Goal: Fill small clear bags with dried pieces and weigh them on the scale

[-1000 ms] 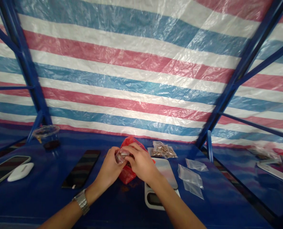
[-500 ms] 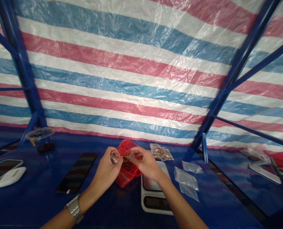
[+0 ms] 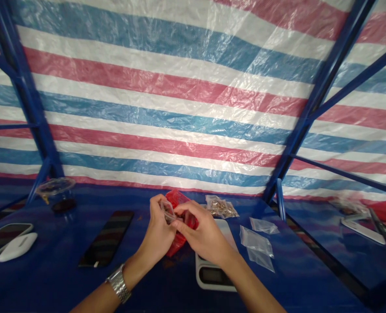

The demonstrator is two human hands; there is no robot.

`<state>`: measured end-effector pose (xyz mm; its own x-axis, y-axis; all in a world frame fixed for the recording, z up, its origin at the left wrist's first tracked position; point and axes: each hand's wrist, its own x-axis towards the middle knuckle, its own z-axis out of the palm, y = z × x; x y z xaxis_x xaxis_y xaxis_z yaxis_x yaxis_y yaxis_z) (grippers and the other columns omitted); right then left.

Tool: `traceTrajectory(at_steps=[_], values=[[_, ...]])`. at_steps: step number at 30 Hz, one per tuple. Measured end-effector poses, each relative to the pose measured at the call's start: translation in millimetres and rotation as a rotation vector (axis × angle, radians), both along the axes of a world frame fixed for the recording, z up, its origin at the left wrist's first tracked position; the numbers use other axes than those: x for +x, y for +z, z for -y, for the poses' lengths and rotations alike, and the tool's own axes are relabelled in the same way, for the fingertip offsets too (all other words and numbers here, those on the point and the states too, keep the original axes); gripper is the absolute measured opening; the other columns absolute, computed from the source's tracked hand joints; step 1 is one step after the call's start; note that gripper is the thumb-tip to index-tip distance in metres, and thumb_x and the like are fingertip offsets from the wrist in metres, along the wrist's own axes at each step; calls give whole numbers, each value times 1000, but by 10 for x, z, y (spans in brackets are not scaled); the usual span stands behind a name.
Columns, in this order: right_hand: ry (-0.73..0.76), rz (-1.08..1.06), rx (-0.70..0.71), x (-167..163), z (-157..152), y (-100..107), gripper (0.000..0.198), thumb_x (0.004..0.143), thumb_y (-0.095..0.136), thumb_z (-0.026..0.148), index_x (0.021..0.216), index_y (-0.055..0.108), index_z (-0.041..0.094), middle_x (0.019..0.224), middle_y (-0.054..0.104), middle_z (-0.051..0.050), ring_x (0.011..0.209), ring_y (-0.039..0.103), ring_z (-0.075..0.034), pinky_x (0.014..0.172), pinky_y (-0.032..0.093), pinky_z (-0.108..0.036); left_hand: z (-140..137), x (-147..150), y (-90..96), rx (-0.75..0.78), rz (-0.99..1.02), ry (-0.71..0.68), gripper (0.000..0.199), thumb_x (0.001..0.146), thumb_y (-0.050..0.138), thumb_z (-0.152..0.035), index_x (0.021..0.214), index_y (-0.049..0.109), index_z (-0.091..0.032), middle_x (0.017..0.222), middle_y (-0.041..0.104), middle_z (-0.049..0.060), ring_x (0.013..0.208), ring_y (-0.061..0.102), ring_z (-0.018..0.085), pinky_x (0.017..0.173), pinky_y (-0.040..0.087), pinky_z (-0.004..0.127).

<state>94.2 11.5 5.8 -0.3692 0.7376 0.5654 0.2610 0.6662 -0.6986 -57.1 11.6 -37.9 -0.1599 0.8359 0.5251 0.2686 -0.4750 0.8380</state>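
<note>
My left hand (image 3: 158, 230) is closed around a small clear plastic bag (image 3: 167, 210), its mouth facing up. The fingertips of my right hand (image 3: 202, 228) are closed at the bag's near right edge. Whether they also hold something small is hidden. Just behind and below both hands lies a red plastic bag (image 3: 176, 198), largely covered by them. Under my right forearm sits a white kitchen scale (image 3: 214, 278) with a dark display, partly hidden by the arm.
Filled clear bags (image 3: 222, 206) lie behind the scale, and flat clear bags (image 3: 257, 241) to its right. On the left are a black phone (image 3: 106, 239), a white case (image 3: 18, 247), another phone (image 3: 4, 234) and a plastic bowl of dark liquid (image 3: 61, 198). Striped sheeting (image 3: 166, 113) rises behind.
My right hand has moved from over the red bag's opening to the edge of the small clear bag. My left hand has shifted slightly right, and the hands are now together.
</note>
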Motion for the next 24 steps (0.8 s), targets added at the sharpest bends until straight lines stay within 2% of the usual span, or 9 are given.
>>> traceTrajectory(at_steps=[5,8,10,12,14,17,21,24], values=[[-145,-110,-107,162,101,-88,8,91,65,23,91,72,23,88,74,-1,80,67,-17,77,51,-28,38,231,-68,45,-118,-85,41,90,58,-19,125,39,-25,108,57,4,93,64,17,82,54,31],[-203,-237,-181,405,27,-126,12,89,69,32,92,75,22,90,76,-3,81,69,-19,79,54,-31,45,365,-75,22,-100,-94,64,89,68,-27,142,32,-26,125,60,9,109,67,22,93,54,36],[-252,-286,-211,576,-2,-142,17,86,73,37,92,77,21,93,78,-4,84,70,-21,80,55,-33,36,434,-80,-48,-78,-105,75,84,75,-32,145,31,-27,127,61,9,110,68,24,94,55,38],[-280,-308,-240,718,-2,-160,22,84,76,41,91,77,21,96,79,-6,88,71,-23,83,55,-36,34,494,-80,-93,-101,-131,65,83,76,-32,138,42,-27,123,64,7,108,68,24,95,54,39],[-283,-319,-267,819,12,-181,26,83,76,45,93,78,21,98,79,-7,90,72,-25,85,55,-38,51,557,-66,-67,-168,-168,49,83,75,-27,127,52,-27,120,66,5,109,67,24,97,52,39],[-303,-356,-287,911,29,-207,34,84,75,51,96,77,20,100,79,-8,96,72,-27,90,55,-40,99,669,-33,-1,-198,-255,42,83,74,-24,121,57,-27,119,66,5,111,65,24,99,51,38],[-322,-430,-332,989,26,-225,41,82,77,53,106,75,20,106,78,-8,103,71,-27,96,53,-40,118,810,-29,-88,-21,-392,34,90,66,-31,123,56,-26,123,66,6,118,64,24,104,49,39],[-329,-469,-367,1023,16,-235,46,79,79,51,112,73,19,98,77,-6,94,72,-24,89,54,-37,94,855,-48,-191,133,-447,33,90,67,-36,119,55,-25,120,68,7,114,66,24,96,54,37]])
